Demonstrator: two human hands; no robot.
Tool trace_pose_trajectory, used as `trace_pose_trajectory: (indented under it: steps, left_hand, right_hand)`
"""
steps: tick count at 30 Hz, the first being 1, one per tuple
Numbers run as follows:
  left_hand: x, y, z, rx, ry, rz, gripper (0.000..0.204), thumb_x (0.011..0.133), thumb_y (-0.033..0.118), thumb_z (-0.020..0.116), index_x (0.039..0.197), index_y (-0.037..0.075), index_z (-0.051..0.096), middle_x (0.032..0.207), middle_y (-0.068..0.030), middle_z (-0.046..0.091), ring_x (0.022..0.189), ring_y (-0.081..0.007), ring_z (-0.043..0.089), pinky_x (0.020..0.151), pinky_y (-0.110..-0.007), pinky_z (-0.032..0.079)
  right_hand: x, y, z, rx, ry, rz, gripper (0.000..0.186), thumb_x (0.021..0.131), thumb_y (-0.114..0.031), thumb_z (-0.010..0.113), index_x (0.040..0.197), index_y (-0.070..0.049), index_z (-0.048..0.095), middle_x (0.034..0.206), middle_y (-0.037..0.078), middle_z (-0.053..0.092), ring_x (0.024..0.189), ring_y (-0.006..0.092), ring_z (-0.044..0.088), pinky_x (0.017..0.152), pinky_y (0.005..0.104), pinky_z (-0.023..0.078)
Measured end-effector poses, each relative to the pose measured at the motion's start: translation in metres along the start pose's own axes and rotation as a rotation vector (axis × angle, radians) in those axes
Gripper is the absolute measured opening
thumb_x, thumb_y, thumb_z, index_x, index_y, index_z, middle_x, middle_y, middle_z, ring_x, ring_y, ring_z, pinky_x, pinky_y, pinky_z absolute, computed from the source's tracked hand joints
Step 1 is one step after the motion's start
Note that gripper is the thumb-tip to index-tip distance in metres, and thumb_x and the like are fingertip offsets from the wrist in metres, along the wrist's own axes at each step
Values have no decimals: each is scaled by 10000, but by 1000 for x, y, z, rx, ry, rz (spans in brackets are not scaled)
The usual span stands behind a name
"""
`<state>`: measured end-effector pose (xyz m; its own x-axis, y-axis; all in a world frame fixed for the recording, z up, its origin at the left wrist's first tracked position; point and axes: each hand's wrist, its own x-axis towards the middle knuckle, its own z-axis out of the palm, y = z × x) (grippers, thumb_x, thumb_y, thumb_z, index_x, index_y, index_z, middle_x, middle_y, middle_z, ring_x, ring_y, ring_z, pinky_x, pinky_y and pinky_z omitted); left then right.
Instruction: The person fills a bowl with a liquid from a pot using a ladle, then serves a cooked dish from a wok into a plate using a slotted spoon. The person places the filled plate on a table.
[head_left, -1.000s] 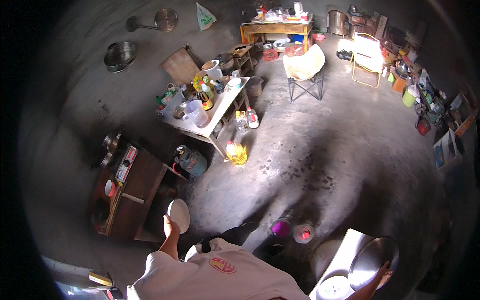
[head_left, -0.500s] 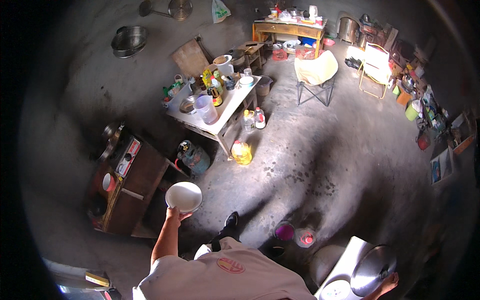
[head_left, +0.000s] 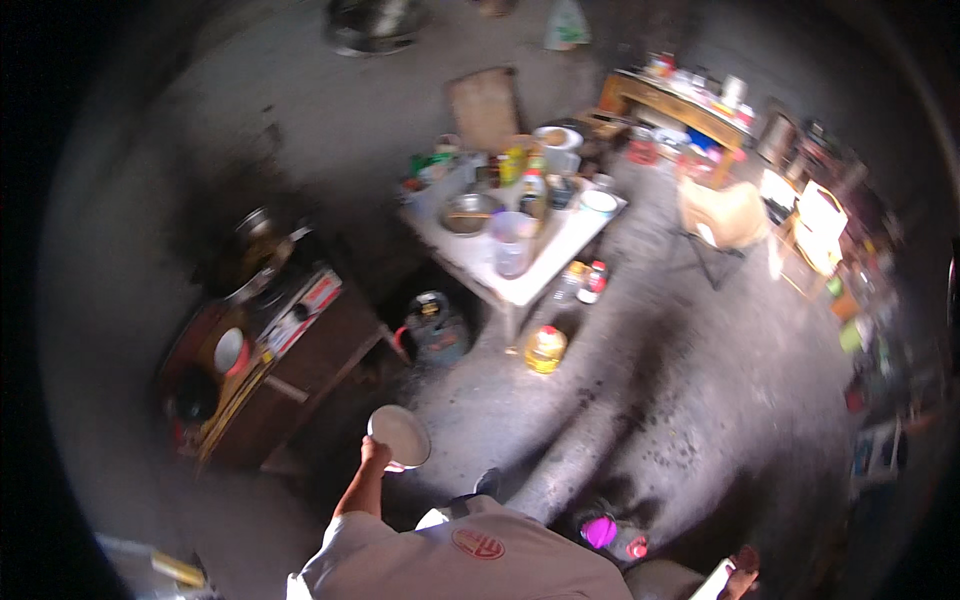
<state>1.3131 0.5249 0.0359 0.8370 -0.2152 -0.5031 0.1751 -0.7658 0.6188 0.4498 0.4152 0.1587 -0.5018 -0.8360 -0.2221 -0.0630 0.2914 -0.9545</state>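
My left hand (head_left: 374,452) grips a pale round bowl (head_left: 400,436) by its rim at lower center, in front of the wooden stove cabinet (head_left: 309,369). The cabinet bears a gas cooker (head_left: 300,312), a pan and a red-and-white cup (head_left: 231,351). At the lower right, my right hand (head_left: 739,566), blurred, is beside the edge of a white board (head_left: 712,585); I cannot make out whether it holds anything. Near it on the floor are a magenta-topped container (head_left: 598,532) and a red-capped jug (head_left: 636,547).
A white table (head_left: 540,272) holds pitchers, bottles and bowls, with a gas cylinder (head_left: 436,335) and oil jug (head_left: 545,350) below. Farther back stand a wooden desk (head_left: 690,117), a fabric chair (head_left: 720,210) and a folding chair (head_left: 818,227). Clutter lines the right wall.
The view has swung and tilted, shifting the room rightward and blurring it. My left hand still holds the bowl. The board and lid by my right hand have mostly left the lower edge.
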Motion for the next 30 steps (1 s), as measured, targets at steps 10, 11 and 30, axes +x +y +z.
trace_pose_trajectory:
  steps: [10,11,30]
  left_hand:
    - [-8,-18,-112,-729,-36,31,469,869,-55,366,1322,65,347,1204,-192,519,976,-438,611,666,-584,594]
    - [-8,-30,-120,-1043,-170,1,500,867,-70,329,1349,65,335,1223,-200,512,998,-463,594,688,-558,603]
    - [-141,19,-131,210,1003,284,494,807,-70,499,1285,39,441,1153,-229,563,1051,-424,566,888,-422,473]
  right_hand:
    - [18,-97,385,-569,-673,-192,306,885,-180,589,1166,-59,581,1020,91,617,804,208,644,628,325,549]
    - [20,-106,412,-581,-716,-199,314,875,-177,595,1163,-52,585,1030,102,618,830,221,645,655,329,550]
    - [-141,-266,810,-399,-1523,-847,382,916,-217,604,1255,-57,535,1062,105,619,904,214,611,804,320,510]
